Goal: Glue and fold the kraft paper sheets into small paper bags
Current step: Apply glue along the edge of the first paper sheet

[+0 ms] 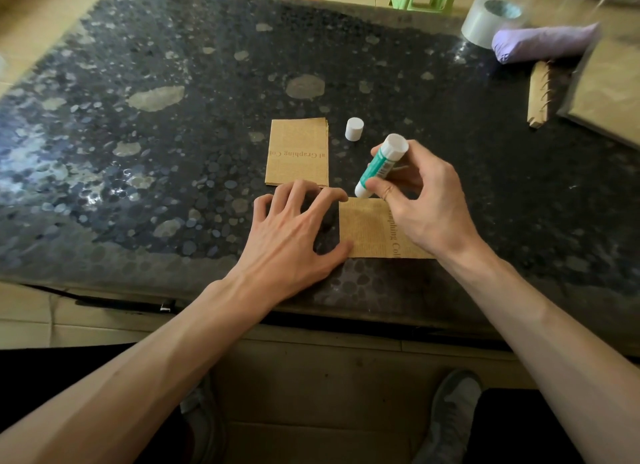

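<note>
Right hand (422,200) grips the glue stick (379,164), fingers curled round its barrel, stick tilted, lower end just above the far edge of the kraft sheet (367,231). The sheet lies flat near the front edge of the table (138,152). Left hand (291,235) holds nothing: fingers spread, tips on the table, thumb touching the sheet's left edge. Stack of folded kraft sheets (298,152) sits just behind, white cap (354,128) upright beside it. Tape roll (485,22) and spiral notebook (538,94) are at the far right corner.
</note>
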`<state>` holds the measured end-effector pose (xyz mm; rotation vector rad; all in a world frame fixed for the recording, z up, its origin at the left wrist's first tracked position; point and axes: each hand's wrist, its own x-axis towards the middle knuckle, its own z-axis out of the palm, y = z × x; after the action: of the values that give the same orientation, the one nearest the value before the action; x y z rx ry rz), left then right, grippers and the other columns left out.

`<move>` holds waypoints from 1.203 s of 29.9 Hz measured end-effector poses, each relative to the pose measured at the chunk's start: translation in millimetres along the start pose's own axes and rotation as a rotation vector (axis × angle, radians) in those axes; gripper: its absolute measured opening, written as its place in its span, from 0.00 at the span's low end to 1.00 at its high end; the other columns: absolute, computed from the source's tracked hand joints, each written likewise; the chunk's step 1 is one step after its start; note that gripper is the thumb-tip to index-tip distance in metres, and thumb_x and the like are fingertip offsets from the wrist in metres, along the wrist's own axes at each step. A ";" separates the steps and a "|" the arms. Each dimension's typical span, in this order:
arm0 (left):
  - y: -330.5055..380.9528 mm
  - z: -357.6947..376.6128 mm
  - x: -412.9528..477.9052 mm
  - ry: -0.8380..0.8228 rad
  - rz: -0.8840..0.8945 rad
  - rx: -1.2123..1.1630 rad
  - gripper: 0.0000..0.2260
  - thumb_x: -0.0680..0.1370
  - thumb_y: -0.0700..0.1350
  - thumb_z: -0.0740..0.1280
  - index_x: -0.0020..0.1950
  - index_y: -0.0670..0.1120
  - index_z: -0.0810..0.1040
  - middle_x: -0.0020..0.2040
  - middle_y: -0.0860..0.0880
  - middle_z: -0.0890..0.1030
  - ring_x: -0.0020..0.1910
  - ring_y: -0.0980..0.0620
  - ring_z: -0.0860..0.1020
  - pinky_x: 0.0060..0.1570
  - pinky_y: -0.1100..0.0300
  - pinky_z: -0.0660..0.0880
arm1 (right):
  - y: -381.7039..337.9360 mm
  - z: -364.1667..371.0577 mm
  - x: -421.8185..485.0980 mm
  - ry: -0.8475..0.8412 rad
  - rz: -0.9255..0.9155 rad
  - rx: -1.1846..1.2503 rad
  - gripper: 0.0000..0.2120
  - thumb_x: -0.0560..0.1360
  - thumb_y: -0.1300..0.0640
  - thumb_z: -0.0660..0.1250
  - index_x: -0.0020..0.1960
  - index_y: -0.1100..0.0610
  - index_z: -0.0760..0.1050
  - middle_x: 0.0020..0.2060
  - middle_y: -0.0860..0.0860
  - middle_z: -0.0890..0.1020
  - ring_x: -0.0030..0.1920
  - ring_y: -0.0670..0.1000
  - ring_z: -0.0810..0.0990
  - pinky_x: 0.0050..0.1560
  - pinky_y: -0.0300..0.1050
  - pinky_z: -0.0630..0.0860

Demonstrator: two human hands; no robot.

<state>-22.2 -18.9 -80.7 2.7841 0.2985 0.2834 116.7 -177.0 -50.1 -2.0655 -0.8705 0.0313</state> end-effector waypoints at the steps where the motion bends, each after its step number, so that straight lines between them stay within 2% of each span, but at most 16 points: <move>1: -0.3 0.2 -0.3 -0.001 0.005 0.009 0.27 0.75 0.69 0.63 0.72 0.62 0.66 0.66 0.55 0.67 0.70 0.52 0.65 0.69 0.50 0.61 | 0.2 0.6 -0.3 -0.026 -0.002 -0.003 0.17 0.77 0.56 0.76 0.64 0.54 0.78 0.54 0.42 0.82 0.56 0.38 0.83 0.56 0.28 0.77; 3: -1.0 1.3 -0.3 -0.005 0.010 0.025 0.27 0.75 0.70 0.62 0.71 0.62 0.67 0.66 0.55 0.67 0.70 0.51 0.64 0.69 0.50 0.61 | 0.0 2.8 -1.3 -0.069 -0.010 -0.012 0.18 0.77 0.57 0.76 0.66 0.52 0.78 0.55 0.42 0.83 0.56 0.39 0.83 0.56 0.29 0.77; 7: -1.6 3.2 0.1 -0.008 0.012 0.041 0.27 0.75 0.72 0.59 0.70 0.60 0.69 0.67 0.54 0.67 0.70 0.51 0.64 0.68 0.49 0.61 | -1.5 7.1 -3.3 -0.139 -0.036 -0.037 0.18 0.78 0.57 0.75 0.66 0.52 0.77 0.57 0.44 0.84 0.60 0.43 0.82 0.62 0.42 0.80; 10: -2.1 3.7 0.5 -0.005 0.015 0.041 0.27 0.75 0.72 0.59 0.69 0.60 0.69 0.67 0.53 0.67 0.70 0.50 0.64 0.68 0.49 0.61 | -3.2 7.6 -3.4 -0.167 -0.052 -0.093 0.17 0.79 0.55 0.74 0.66 0.53 0.77 0.58 0.46 0.84 0.60 0.45 0.82 0.63 0.45 0.80; 13: -1.5 4.0 1.0 -0.004 0.012 0.036 0.27 0.74 0.72 0.60 0.69 0.60 0.68 0.67 0.53 0.67 0.70 0.50 0.64 0.69 0.48 0.60 | -4.5 6.9 -3.2 -0.165 -0.063 -0.108 0.16 0.79 0.53 0.74 0.65 0.53 0.77 0.57 0.46 0.84 0.59 0.44 0.82 0.62 0.43 0.80; 17: -0.6 4.2 1.0 -0.007 0.008 0.032 0.26 0.75 0.71 0.60 0.70 0.62 0.67 0.66 0.53 0.66 0.70 0.50 0.64 0.69 0.47 0.61 | -3.3 7.4 -3.0 -0.122 -0.061 -0.114 0.15 0.78 0.50 0.75 0.61 0.52 0.77 0.53 0.43 0.83 0.54 0.41 0.81 0.54 0.28 0.75; 19: -0.7 4.3 0.7 -0.012 0.011 0.038 0.26 0.75 0.71 0.59 0.70 0.62 0.68 0.66 0.53 0.66 0.70 0.49 0.63 0.69 0.47 0.60 | -1.9 9.0 -3.3 -0.104 -0.062 -0.114 0.15 0.78 0.49 0.75 0.60 0.53 0.77 0.53 0.43 0.82 0.53 0.40 0.81 0.52 0.25 0.74; 27: -1.2 4.3 1.1 -0.013 0.014 0.031 0.24 0.75 0.71 0.59 0.68 0.63 0.69 0.66 0.53 0.66 0.70 0.50 0.64 0.70 0.47 0.60 | 1.0 7.4 -5.1 0.072 -0.091 -0.033 0.14 0.77 0.57 0.76 0.61 0.59 0.78 0.54 0.47 0.84 0.54 0.42 0.83 0.56 0.32 0.78; 29: -0.9 4.7 0.3 -0.013 0.010 0.025 0.24 0.75 0.71 0.59 0.68 0.63 0.69 0.66 0.53 0.66 0.71 0.50 0.63 0.70 0.47 0.59 | 1.0 0.3 -2.1 0.092 -0.059 0.004 0.15 0.78 0.56 0.75 0.62 0.59 0.78 0.53 0.44 0.83 0.54 0.39 0.83 0.56 0.31 0.78; 36: 11.5 10.8 -5.4 0.040 -0.068 0.012 0.25 0.74 0.71 0.58 0.67 0.62 0.71 0.66 0.52 0.66 0.73 0.49 0.62 0.71 0.48 0.57 | 1.2 -1.9 0.1 -0.074 -0.008 0.002 0.20 0.77 0.52 0.76 0.67 0.52 0.76 0.54 0.41 0.83 0.56 0.41 0.83 0.58 0.39 0.81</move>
<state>-22.9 -34.0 -87.7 2.7760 0.4052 0.3221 118.1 -178.7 -49.8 -2.0704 -0.9230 0.1050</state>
